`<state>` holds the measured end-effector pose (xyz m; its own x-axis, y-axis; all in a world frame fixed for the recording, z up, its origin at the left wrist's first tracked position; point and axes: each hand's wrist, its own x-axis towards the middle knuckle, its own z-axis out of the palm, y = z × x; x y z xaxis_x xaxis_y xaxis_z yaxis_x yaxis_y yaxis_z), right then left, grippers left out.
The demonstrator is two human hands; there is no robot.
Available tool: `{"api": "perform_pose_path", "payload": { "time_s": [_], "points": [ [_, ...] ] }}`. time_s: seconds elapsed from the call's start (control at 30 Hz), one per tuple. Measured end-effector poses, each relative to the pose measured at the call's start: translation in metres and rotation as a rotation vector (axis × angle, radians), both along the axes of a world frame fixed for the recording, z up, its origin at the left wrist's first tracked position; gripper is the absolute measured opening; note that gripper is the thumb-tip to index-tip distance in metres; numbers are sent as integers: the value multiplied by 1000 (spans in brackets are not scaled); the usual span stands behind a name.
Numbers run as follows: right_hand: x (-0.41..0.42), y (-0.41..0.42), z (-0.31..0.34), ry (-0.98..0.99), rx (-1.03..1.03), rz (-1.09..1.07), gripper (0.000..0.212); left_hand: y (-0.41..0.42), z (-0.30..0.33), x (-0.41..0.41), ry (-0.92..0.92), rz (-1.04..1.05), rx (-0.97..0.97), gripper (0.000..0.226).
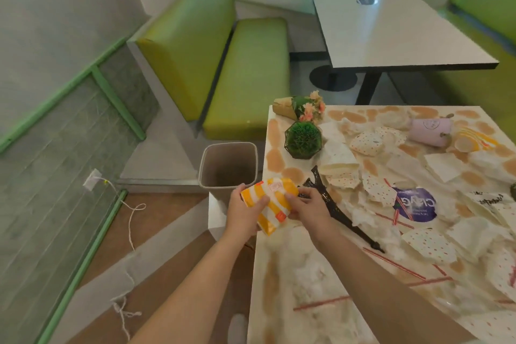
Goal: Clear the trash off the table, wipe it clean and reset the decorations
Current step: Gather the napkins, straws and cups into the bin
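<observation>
My left hand (243, 213) and my right hand (308, 208) both grip a yellow-and-white striped paper bag (275, 204) at the table's left edge, just in front of the beige trash bin (227, 166). The table (279, 301) is littered with dotted paper wrappers (431, 244), crumpled tissues (307, 268), red straws (393, 262) and a purple packet (416, 205). A black Eiffel tower model (335, 204) lies on its side under my right wrist. A green ball plant (303, 140) and a flower bouquet (305, 107) sit at the far left corner.
A tipped lilac cup (430, 131) and another striped bag (474, 138) lie at the far right. A green bench (245, 75) stands beyond the bin, a second grey table (391, 22) behind. A white cord (131, 212) trails on the floor at left.
</observation>
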<state>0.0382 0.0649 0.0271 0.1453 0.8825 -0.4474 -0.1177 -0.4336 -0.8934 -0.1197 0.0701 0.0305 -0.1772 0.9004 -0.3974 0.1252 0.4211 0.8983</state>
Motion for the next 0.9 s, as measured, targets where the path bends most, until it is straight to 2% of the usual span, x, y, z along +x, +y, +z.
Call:
{"api": "perform_pose_path", "payload": {
  "time_s": [0.1, 0.23, 0.43, 0.67, 0.83, 0.9],
  "points": [
    [-37, 23, -1, -24, -29, -62, 29, 20, -1, -34, -76, 32, -83, 83],
    [-79, 60, -10, -71, -61, -91, 29, 57, -6, -76, -48, -17, -84, 60],
    [-112, 101, -37, -206, -97, -117, 23, 119, -22, -121, 166, -103, -36, 56],
    [-124, 114, -62, -196, -103, -188, 19, 184, -51, -135, 311, -181, -47, 53],
    [-122, 114, -67, -220, -123, -209, 19, 199, -59, -130, 475, -328, -86, 60],
    [-120, 111, -65, -235, -122, -217, 18, 196, -57, -126, 515, -370, -81, 55]
  ]
}}
